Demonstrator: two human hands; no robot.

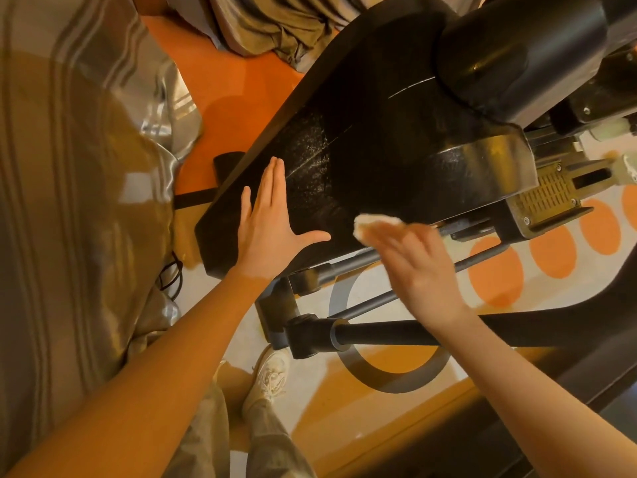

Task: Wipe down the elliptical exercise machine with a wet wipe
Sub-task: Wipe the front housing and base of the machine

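Right hand (413, 267) holds our wipe (374, 224) against the near right edge of the black housing (379, 132); left hand (272, 222) lies flat and open on its left end. We judge wiping underway: one speckled damp-looking patch shows, while bars (396, 331) and pedal (548, 198) look untouched.

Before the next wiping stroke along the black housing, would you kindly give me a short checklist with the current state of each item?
1. Wet wipe in the right hand: ok, it sticks out past the fingertips.
2. Wipe touching the black housing: cannot tell, the hand is motion-blurred.
3. Left hand bracing: ok, flat on the housing, fingers straight.
4. Stroke path: ok, the housing ahead of the wipe is bare.
5. Dirt left: not ok, a speckled patch shows beside the left fingertips.
6. Footing: ok, a shoe stands on the floor clear of the frame.
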